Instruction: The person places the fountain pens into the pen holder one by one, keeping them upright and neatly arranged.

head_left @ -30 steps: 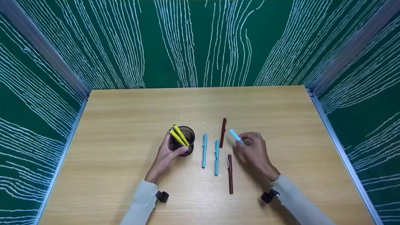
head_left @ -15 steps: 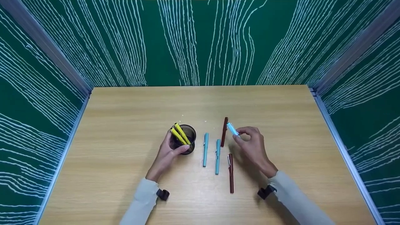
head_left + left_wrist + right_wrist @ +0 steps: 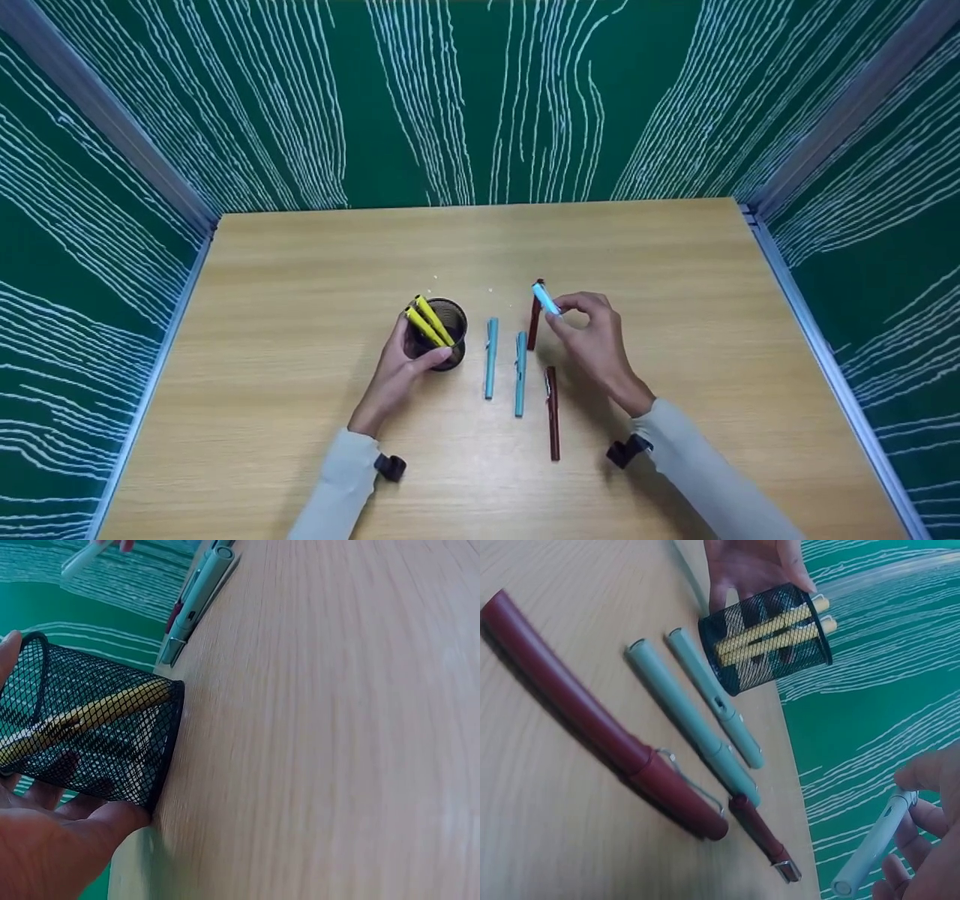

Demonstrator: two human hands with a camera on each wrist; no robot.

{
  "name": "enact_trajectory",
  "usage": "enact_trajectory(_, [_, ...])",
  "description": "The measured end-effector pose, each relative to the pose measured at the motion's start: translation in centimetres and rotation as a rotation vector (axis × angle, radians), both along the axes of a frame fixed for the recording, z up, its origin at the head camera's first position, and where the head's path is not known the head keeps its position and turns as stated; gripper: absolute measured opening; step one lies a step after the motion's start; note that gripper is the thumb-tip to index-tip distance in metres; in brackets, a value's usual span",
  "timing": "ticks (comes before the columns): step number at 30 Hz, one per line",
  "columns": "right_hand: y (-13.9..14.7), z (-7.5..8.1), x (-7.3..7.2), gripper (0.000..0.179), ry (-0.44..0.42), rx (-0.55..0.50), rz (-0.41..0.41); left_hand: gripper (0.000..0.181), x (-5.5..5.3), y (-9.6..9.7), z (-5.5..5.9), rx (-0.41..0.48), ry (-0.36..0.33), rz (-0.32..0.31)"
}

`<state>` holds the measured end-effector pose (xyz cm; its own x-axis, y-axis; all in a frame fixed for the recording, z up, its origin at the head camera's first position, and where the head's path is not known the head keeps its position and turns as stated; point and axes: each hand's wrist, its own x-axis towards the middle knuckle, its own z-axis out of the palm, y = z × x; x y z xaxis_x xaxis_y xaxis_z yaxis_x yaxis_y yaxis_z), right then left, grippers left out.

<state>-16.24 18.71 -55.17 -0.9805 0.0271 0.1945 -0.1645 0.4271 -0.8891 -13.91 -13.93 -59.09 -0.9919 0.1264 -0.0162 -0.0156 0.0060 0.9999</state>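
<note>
the right wrist view crops the right hand [image 3: 939,849].

Held blue pen [image 3: 547,298] tilts; blk cup [image 3: 97,673] has 2 yel pens [image 3: 435,321].

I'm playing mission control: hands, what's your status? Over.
Left hand grips mesh cup, two yellow pens inside. Right hand pinches blue pen aloft. Two teal pens, two dark-red pens lie between.

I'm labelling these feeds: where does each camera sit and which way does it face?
Head: worn there, facing forward and down; table, left hand, right hand, sleeves.
Left wrist: worn there, facing the cup; left hand, bit of the right.
Right wrist: worn there, facing pens and cup; both hands.
Both wrist views share the cup.
</note>
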Motion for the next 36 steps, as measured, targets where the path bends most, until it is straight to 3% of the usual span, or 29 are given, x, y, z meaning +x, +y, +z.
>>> enact_trajectory(5, [-0.8, 0.5, -0.2, 0.011, 0.024, -0.012, 0.01, 0.096, 0.0, 0.1, -0.1, 0.029, -0.003, -0.007])
enact_trajectory(18, [-1.6, 2.2, -0.6, 0.012, 0.03, -0.01, 0.005, 0.096, -0.2, 0.4, 0.1, 0.009, -0.002, -0.001])
enact_trajectory(25, [-1.9, 2.6, -0.5, 0.01, 0.056, -0.021, 0.021, 0.092, -0.1, 0.5, 0.0, 0.054, 0.001, -0.011])
enact_trajectory(36, [-2.8, 3.2, -0.3, 0.013, 0.076, -0.031, 0.044, 0.097, 0.3, 0.2, 0.3, 0.011, -0.014, 0.006])
